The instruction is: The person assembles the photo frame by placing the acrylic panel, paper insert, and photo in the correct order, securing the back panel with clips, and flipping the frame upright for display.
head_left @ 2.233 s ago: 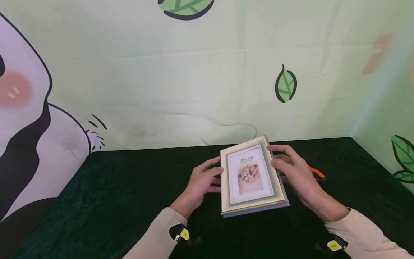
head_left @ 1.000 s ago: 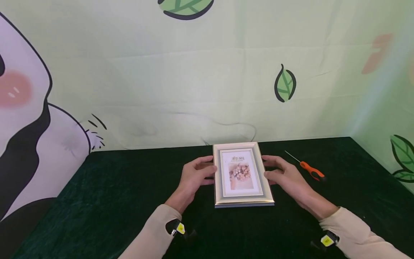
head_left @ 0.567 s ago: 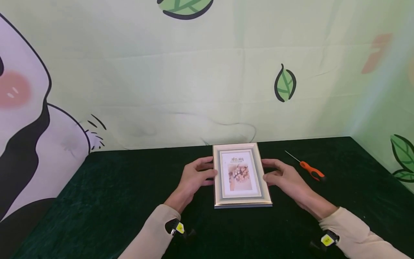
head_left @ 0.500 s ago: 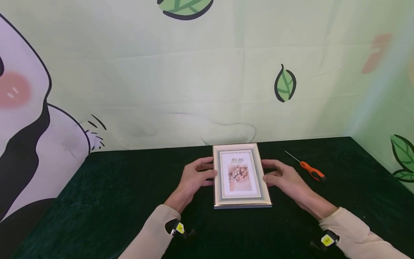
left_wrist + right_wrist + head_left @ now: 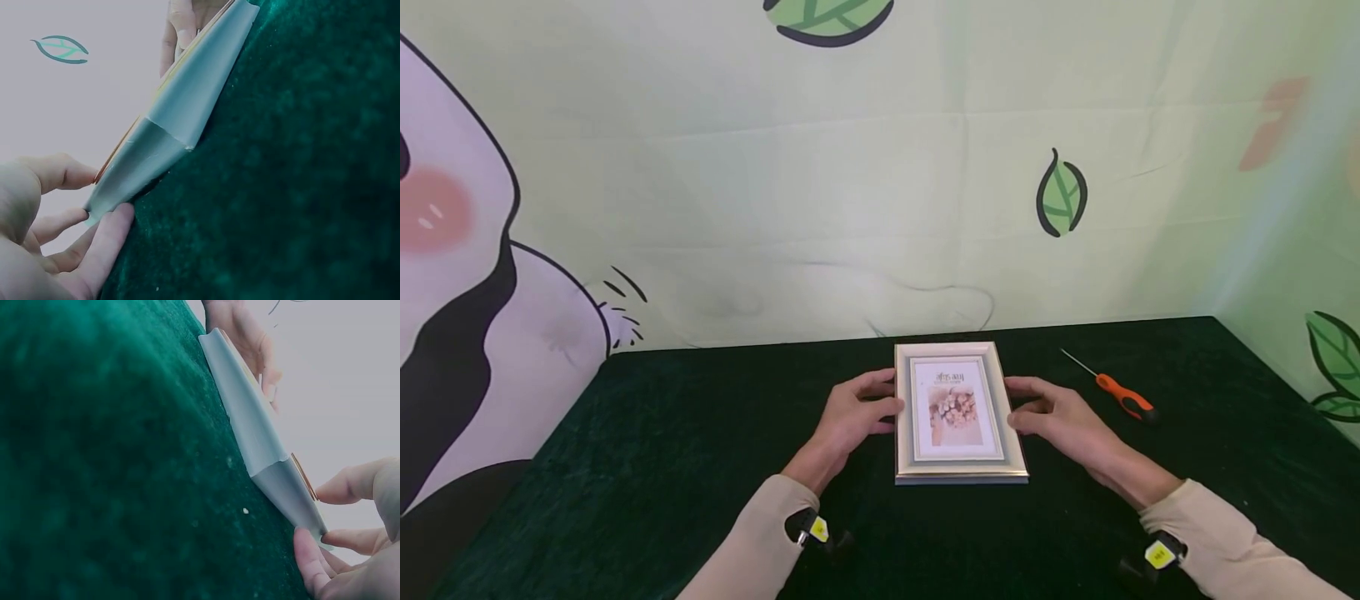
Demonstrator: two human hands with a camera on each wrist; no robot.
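Both hands, left (image 5: 852, 414) and right (image 5: 1052, 414), pinch the side edges of a frame (image 5: 957, 410) lying face-up on green cloth (image 5: 662, 467), a screwdriver (image 5: 1112, 392) nearby.

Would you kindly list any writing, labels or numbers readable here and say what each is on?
Print in the picture frame: a short heading above the flower photo, too small and blurred to read.
Yellow tags on both wrist straps: dark marks, unreadable.
Orange screwdriver: no writing visible.
Wall cloth: drawings only, no words.
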